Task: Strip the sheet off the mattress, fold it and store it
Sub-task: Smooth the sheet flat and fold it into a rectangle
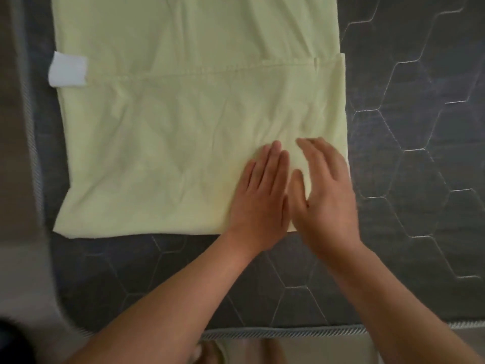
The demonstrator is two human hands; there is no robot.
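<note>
Nearest us: dark grey quilted mattress (420, 179) with hexagon stitching and a striped piped edge. On it, our left hand (261, 190) and right hand (325, 190), side by side, fingers straight, palms pressed flat on the near right part of the pale yellow-green folded fabric sheet (170, 153). Farther: a hemmed fold edge crossing the sheet; a white fabric tag (68, 70) at its left edge.

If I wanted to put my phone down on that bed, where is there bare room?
Bare mattress lies right of the sheet, and a strip runs between the sheet's near edge and the mattress piping, though both forearms cross it. The sheet's near right corner is crowded: left hand and right hand rest there.
</note>
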